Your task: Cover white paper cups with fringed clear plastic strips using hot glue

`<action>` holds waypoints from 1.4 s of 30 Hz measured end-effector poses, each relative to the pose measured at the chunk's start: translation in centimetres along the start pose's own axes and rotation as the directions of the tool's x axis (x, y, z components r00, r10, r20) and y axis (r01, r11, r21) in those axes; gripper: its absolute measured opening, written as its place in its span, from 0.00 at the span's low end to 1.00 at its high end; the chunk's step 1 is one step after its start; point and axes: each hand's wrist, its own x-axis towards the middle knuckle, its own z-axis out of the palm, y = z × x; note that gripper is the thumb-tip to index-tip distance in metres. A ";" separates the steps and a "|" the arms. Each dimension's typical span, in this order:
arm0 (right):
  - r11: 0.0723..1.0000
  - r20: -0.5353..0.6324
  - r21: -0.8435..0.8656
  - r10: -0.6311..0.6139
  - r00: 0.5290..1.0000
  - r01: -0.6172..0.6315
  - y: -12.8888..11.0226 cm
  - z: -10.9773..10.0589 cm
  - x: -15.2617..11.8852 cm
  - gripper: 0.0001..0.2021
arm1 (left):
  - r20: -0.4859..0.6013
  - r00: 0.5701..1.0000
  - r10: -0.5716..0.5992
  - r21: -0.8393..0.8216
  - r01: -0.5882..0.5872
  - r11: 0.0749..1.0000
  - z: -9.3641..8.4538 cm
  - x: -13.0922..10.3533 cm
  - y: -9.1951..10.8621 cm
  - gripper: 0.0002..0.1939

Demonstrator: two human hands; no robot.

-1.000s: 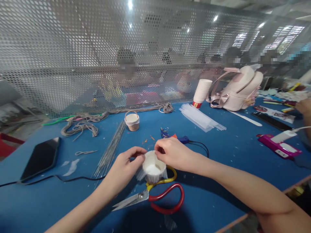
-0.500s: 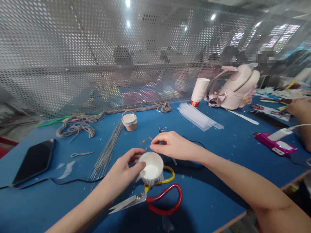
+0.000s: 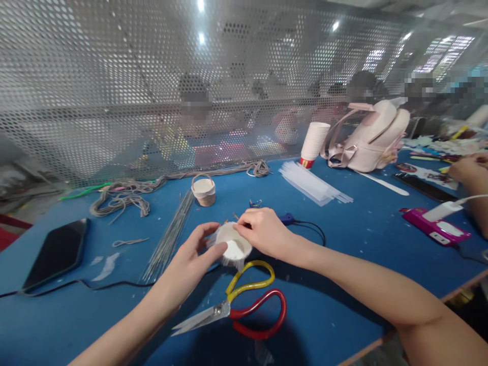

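A white paper cup (image 3: 234,246) with thin pale material around its outside is between my hands, its mouth facing me. My left hand (image 3: 196,254) grips the cup's left side, thumb at the rim and fingers around the outside. On the far right rim, my right hand (image 3: 263,231) has its thumb and forefinger pinched at the edge. Just below the cup lie scissors (image 3: 222,308) with one yellow and one red handle, blades to the left. A small handled basket (image 3: 204,192) stands beyond my left hand, beside a bundle of thin grey wires (image 3: 170,236).
A black phone (image 3: 57,249) and a cable lie left. Grey cord (image 3: 122,198) runs along the back. White strips (image 3: 312,183), stacked cups (image 3: 314,145), a pink backpack (image 3: 373,137) and a purple power strip (image 3: 436,226) are right. Another person's hand (image 3: 470,170) is far right.
The cup has moved up and away from the scissors, uncovering more of the yellow handle. My right hand has come down onto the rim, and my left hand has shifted up with the cup.
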 end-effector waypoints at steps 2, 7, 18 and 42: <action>0.999 0.011 0.049 0.024 1.000 -0.024 0.0 0.0 0.1 0.09 | 0.018 1.000 0.010 0.006 -0.010 1.000 0.2 0.1 -0.3 0.27; 0.980 0.117 0.186 0.045 0.992 -0.066 -0.4 -0.8 0.1 0.12 | -0.011 1.000 0.000 0.023 0.001 1.000 0.1 0.8 -0.8 0.26; 0.976 0.009 -0.068 -0.206 0.979 0.206 0.7 0.6 0.3 0.07 | 0.039 0.998 0.039 -0.053 -0.037 0.998 0.6 1.1 -1.1 0.23; 0.941 0.212 -0.328 0.157 0.965 -0.081 6.5 -2.8 -4.5 0.24 | -0.104 0.994 -0.018 -0.074 0.010 0.997 0.5 1.1 -1.2 0.18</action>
